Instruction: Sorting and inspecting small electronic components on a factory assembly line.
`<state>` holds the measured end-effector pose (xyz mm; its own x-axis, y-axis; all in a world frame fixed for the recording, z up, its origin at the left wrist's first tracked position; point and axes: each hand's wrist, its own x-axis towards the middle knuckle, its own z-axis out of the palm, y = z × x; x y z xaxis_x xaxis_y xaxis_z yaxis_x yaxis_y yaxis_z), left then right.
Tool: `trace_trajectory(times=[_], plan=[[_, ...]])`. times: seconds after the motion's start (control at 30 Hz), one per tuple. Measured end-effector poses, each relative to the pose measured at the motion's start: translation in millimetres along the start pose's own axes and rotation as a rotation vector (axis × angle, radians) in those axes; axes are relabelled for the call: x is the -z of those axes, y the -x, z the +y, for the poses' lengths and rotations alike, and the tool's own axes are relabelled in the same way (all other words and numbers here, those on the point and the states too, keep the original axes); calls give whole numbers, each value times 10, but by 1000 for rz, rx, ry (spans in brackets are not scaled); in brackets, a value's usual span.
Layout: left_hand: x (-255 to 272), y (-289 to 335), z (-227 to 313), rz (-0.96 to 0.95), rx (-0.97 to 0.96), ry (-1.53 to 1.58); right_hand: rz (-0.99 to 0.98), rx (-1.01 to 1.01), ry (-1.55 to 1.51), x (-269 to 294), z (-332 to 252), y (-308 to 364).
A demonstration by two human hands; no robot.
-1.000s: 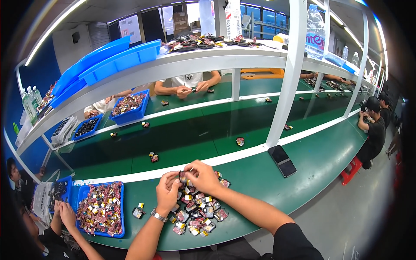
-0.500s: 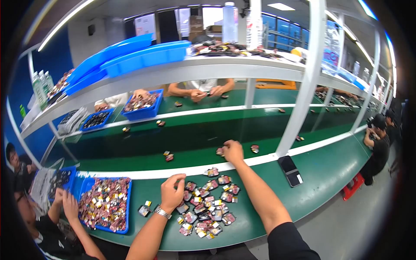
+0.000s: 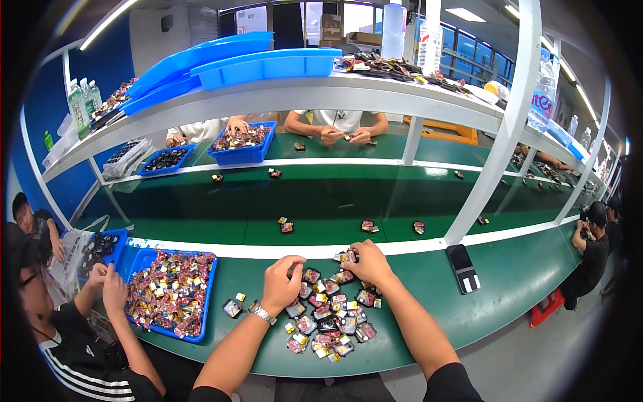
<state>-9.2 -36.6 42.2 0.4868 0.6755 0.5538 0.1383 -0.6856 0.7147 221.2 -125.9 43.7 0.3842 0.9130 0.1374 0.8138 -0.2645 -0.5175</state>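
Black-sleeved, the right hand (image 3: 370, 264) touches a small red-and-grey electronic module (image 3: 346, 256) atop a pile of similar modules (image 3: 327, 313); whether it pinches is unclear. Nearby, the left hand (image 3: 282, 285) curls loosely, thumb apart. Farther left, a blue plastic tray (image 3: 213, 287) sits on the green counter (image 3: 516, 295).

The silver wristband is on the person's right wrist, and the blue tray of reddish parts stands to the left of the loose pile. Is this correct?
Not quite: in the head view, the silver wristband is on the wrist of the left hand. The blue tray does stand left of the loose pile.
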Motion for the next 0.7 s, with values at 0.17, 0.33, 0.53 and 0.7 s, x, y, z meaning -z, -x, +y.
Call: trace_trajectory(times=[0.17, 0.33, 0.53, 0.7], plan=[[-39, 12, -21, 0, 9, 16, -120, 0, -129, 14, 74, -81], [2, 15, -38, 4, 10, 19, -114, 42, -290, 42, 69, 21], [-14, -16, -10, -36, 50, 86, -46, 124, -586, -12, 76, 18], [-16, 13, -67, -208, 254, 477, -139, 247, -764, 146, -285, 180]])
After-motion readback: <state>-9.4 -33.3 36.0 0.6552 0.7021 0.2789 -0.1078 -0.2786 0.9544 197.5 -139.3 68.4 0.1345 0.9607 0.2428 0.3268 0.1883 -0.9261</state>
